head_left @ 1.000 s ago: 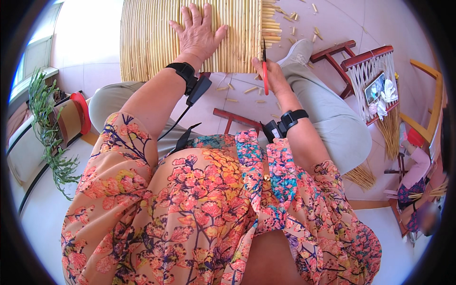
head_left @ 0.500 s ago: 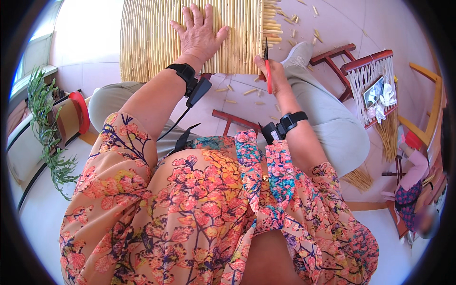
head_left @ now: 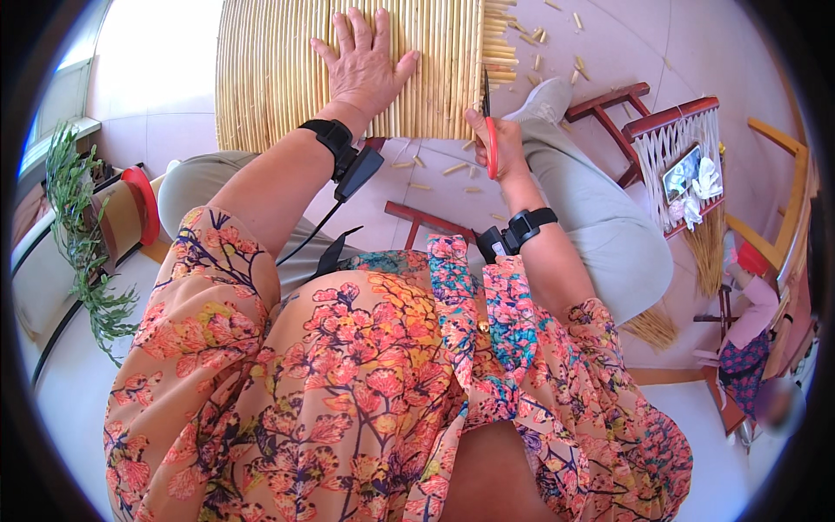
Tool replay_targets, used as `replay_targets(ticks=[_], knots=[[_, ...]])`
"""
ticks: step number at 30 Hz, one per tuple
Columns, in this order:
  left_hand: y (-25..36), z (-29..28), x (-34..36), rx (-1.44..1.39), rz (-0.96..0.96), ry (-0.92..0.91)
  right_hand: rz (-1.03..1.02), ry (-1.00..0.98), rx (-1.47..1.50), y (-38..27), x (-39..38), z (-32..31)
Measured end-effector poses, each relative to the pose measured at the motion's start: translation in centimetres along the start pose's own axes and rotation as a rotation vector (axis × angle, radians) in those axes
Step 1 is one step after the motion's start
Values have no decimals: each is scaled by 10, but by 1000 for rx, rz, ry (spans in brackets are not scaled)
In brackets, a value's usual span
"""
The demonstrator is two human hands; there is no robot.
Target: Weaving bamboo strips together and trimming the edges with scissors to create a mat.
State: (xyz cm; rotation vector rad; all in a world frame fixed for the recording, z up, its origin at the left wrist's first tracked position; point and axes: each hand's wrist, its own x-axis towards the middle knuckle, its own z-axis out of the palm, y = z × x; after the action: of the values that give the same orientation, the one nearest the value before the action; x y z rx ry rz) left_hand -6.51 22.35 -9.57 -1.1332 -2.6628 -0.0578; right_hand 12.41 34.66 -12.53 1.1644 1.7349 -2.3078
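My left hand (head_left: 361, 65) lies flat on a mat of pale yellow reed stalks (head_left: 270, 70), fingers spread. My right hand (head_left: 500, 148) grips red-handled scissors (head_left: 491, 143); their dark blades reach up along the mat’s right side, where uneven stalk ends (head_left: 497, 43) stick out beside a straight line across them. Short cut pieces (head_left: 454, 168) lie scattered on the floor under and beside the mat. Both wrists wear black straps with small devices. My legs in pale trousers are spread on either side.
A red wooden stool with woven cord seat (head_left: 674, 126) holds a phone and tissues at right, near other red frames (head_left: 600, 100), straw bundles (head_left: 704, 257) and a yellow chair (head_left: 791, 148). Another person in pink (head_left: 748, 317) is at far right. A plant (head_left: 83, 226) stands at left.
The mat has shifted slightly down and left, and my right hand with the scissors has moved slightly down. My left hand stays spread on the mat.
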Motion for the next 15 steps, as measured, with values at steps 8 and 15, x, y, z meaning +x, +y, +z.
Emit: replay_targets(ticks=[8, 15], knots=[[0, 0, 0, -30, 4, -5, -65, -23, -167, -19, 6, -1], [0, -2, 0, -13, 7, 5, -45, -34, -169, -19, -3, -1]])
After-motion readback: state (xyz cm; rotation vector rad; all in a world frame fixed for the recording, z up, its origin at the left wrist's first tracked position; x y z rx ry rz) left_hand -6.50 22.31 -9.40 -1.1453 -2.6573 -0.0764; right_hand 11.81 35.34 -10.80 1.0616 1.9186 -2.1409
